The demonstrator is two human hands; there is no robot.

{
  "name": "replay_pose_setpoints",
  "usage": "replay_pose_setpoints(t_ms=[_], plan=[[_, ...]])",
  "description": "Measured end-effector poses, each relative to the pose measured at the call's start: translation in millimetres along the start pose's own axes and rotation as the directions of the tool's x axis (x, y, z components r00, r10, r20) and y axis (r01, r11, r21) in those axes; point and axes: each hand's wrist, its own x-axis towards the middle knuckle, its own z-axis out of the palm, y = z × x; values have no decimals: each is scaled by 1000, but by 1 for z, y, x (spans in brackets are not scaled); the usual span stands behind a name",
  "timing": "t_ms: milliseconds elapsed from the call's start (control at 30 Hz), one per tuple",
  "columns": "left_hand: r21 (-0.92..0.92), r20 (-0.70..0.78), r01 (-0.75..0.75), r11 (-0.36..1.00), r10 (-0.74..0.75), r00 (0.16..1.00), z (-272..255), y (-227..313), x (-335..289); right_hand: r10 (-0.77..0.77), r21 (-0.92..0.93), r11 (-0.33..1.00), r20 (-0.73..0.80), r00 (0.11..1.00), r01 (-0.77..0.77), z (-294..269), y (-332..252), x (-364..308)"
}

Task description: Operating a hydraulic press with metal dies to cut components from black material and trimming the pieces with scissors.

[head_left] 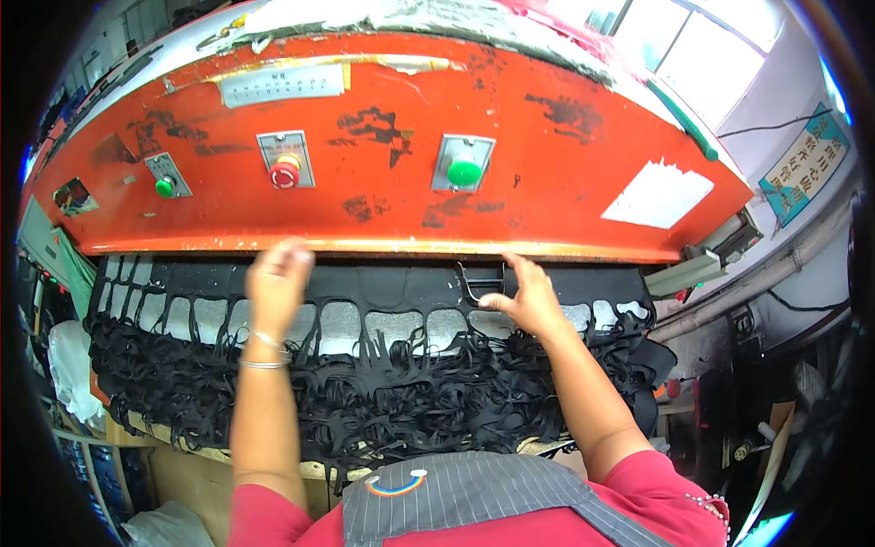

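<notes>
My right hand is at the lower edge of the orange machine panel, thumb and fingers apart. Beside its thumb and forefinger is a black metal frame, like a cutting die, on a black sheet; whether they touch is unclear. Over the left part of the sheet is my left hand, its fingers smeared by motion. A row of shaped holes in the sheet shows a grey surface beneath. Tangled black offcut strips hang along its near side.
The panel carries a red knob, a large green button and a small green button. A metal bracket juts out at its right end. White plastic bags hang at the left; a pipe runs along the right wall.
</notes>
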Motion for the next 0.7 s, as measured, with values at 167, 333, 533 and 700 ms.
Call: replay_pose_setpoints(t_ms=[167,333,533,700], plan=[[543,-607,-311,780,621,497,-163,38,29,-215,259,908,-388,896,330,-73,-129,16],[743,-241,-186,643,515,823,-189,68,22,-59,360,916,-316,947,177,-68,-140,19],[569,25,-327,755,381,924,-67,51,-126,-208,92,976,108,972,198,-54,-93,-114],[290,650,-399,870,127,750,48,57,-275,-199,11,970,605,771,242,-43,-61,-224]])
